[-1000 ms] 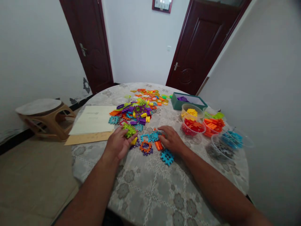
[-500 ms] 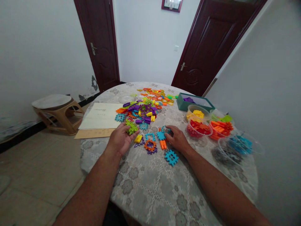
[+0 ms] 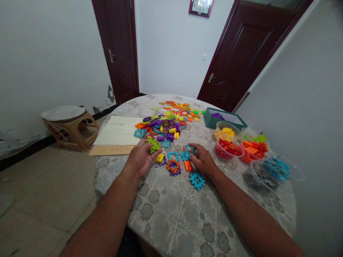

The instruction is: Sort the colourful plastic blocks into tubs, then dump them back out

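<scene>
Green pieces fill the gripping left hand. Right hand, grip unclear, touches blue pieces toward the tabletop's left edge.

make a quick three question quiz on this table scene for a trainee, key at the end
1. Multiple choice: what colour is the toothed plastic in the left hand? a) red b) lime green c) grey
2. True or false: purple pieces lie inside the dark green box.
3. Which hand is nearer the clear tubs?

Key: 1. b; 2. true; 3. the right hand.
</scene>
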A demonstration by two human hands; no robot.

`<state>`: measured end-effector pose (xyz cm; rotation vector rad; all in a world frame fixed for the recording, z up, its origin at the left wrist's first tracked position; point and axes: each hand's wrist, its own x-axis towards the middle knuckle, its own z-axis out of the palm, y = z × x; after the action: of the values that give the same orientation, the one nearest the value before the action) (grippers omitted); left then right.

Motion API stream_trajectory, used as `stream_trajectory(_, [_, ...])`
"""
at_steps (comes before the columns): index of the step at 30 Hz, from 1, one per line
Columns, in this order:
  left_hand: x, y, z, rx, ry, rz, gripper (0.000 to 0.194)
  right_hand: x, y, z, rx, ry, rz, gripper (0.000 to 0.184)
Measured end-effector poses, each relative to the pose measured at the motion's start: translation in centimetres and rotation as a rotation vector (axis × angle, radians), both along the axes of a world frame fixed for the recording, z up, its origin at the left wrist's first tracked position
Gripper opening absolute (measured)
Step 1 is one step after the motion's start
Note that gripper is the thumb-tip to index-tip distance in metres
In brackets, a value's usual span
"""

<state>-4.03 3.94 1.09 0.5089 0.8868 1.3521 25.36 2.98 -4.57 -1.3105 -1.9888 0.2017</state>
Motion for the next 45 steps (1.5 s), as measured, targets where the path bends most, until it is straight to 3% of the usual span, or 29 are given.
stream_trajectory(9, [-0.1, 0.0, 0.1, -0.009, -0.006, -0.004, 0.02, -0.1, -0.5, 0.7, -0.033, -0.113, 0.166, 0.061])
stream_trajectory(16, [-0.1, -0.2, 0.3, -0.004, 0.011, -0.023, 0.016, 0.2, -0.2, 0.1, 0.018, -0.116, 0.204, 0.071])
stream_trajectory(22, [-0.2, -0.2, 0.2, -0.004, 0.013, -0.015, 0.016, 0.7, 0.6, -1.2, 0.014, -0.112, 0.045, 0.042])
stream_trajectory(27, [-0.1, -0.2, 0.0, 0.014, 0.012, -0.034, 0.019, 0.3, 0.5, -1.2, -0.051, -0.132, 0.048, 0.038])
stream_trajectory(33, [0.1, -0.3, 0.1, -0.003, 0.035, -0.028, 0.018, -0.3, -0.1, -0.1, -0.103, 0.018, 0.048, 0.039])
stream_trajectory(39, [0.1, -0.4, 0.7, -0.022, 0.045, -0.036, 0.016, -0.9, -0.8, 2.3, -0.196, 0.084, 0.006, 0.016])
stream_trajectory(43, [-0.2, 0.4, 0.7, -0.027, 0.1, -0.019, 0.018, -0.6, -0.6, 3.9, -0.237, 0.158, -0.031, 0.032])
stream_trajectory(45, [-0.2, 0.8, 0.9, -0.058, 0.121, -0.039, 0.017, 0.0, -0.5, 4.6, -0.234, 0.188, -0.064, 0.032])
